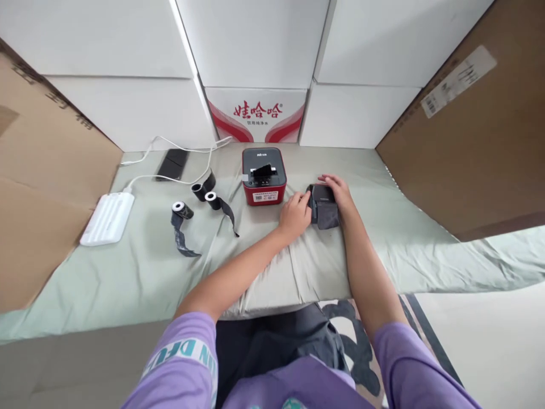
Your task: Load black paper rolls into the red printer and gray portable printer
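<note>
A small dark device with a dark flap or strip at its front lies on the green cloth, between my two hands. My left hand touches its left side with the fingertips, fingers bent. My right hand wraps round its right side and back edge. Just left of my hands stands a red and black box-shaped printer with a dark piece in its top slot. Further left lie black rolls with white cores, one with its strip trailing forward, another beside a third dark roll.
A white power bank with a white cable lies at the left, near a black phone-like slab. Cardboard boxes flank the cloth-covered table at left and right. White boxes stand behind.
</note>
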### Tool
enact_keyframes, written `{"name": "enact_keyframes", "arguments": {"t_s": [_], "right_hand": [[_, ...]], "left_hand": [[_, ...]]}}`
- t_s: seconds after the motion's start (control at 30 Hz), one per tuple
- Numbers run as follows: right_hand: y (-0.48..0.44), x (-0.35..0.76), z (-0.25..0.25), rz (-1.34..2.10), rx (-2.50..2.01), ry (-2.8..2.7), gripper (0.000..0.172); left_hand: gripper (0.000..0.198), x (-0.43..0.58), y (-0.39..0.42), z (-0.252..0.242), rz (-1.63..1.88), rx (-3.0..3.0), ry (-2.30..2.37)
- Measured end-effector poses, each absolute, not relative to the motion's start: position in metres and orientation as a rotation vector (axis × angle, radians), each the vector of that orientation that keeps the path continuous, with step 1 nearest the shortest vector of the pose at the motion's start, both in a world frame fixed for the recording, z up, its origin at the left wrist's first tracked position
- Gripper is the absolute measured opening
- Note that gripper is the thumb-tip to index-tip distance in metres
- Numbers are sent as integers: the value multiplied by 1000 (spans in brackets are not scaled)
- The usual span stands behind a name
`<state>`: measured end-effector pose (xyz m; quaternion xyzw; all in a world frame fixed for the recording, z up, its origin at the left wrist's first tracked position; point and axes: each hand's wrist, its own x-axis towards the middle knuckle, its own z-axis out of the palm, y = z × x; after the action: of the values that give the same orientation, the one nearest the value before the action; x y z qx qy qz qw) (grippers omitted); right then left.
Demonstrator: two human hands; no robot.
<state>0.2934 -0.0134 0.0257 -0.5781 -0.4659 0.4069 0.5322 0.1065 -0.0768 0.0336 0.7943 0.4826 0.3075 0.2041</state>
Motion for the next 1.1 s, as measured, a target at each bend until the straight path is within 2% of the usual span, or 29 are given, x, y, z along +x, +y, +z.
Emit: {"name": "enact_keyframes", "arguments": {"t_s": [0.13, 0.5, 0.63, 0.77, 0.97, 1.1], "right_hand": [[-18, 290, 22, 960, -1333, -1126, 63], [-15, 290, 21, 1001, -1255, -1183, 74], [-12, 289, 20, 968, -1241, -1132, 71], [-13, 296, 24, 784, -1291, -1108, 62], [-31, 305, 38, 260, -1585, -1199, 63], [-38, 299, 45, 197, -1580, -1261, 67]], "left_hand": [[52, 99, -72, 23, 753, 2238, 1406], [44, 93, -58, 27, 635, 2185, 1375], [46, 92, -61, 25, 670, 2226, 1381], [48, 91, -65, 25, 738, 2204, 1392], [46, 89, -66, 25, 763, 2151, 1394], [46, 88, -65, 25, 785, 2136, 1389]]}}
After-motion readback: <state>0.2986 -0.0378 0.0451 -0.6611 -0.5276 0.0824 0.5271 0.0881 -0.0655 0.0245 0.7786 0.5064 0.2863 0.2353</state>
